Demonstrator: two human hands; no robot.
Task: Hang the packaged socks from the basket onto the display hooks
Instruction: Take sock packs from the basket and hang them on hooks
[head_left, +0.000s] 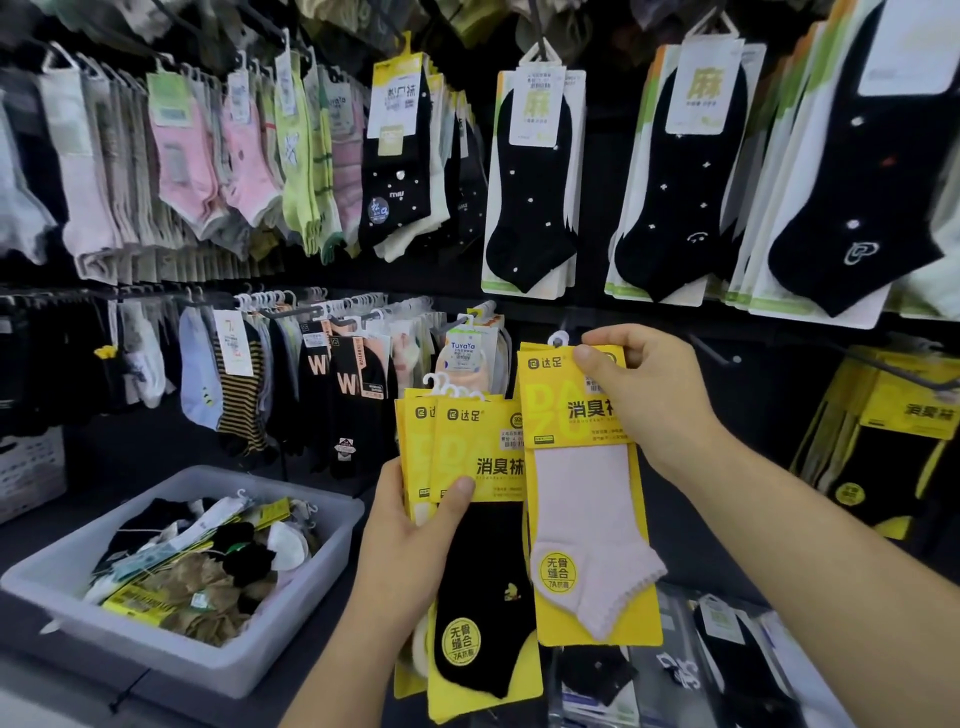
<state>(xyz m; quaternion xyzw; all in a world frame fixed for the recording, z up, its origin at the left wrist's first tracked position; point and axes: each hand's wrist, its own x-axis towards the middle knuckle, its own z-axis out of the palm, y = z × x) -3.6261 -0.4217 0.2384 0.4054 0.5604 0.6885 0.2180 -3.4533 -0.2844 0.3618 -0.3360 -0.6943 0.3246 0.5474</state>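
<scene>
My right hand (641, 395) pinches the top of a yellow-carded pack with a pale pink sock (587, 499), its white hanger loop raised toward the dark display wall. My left hand (410, 535) grips a stack of several yellow-carded packs; the front one holds a black sock (483, 577). Both packs hang side by side, the pink one overlapping the stack's right edge. A bare black display hook (714, 351) sticks out just right of my right hand. The grey basket (218, 660) at lower left holds several loose sock packs.
Rows of hooks full of hanging socks cover the wall: pastel pairs upper left, black dotted socks (535, 176) upper right, striped and black pairs at mid left. More yellow packs (893, 431) hang at far right. A white crate (31, 467) stands at the left edge.
</scene>
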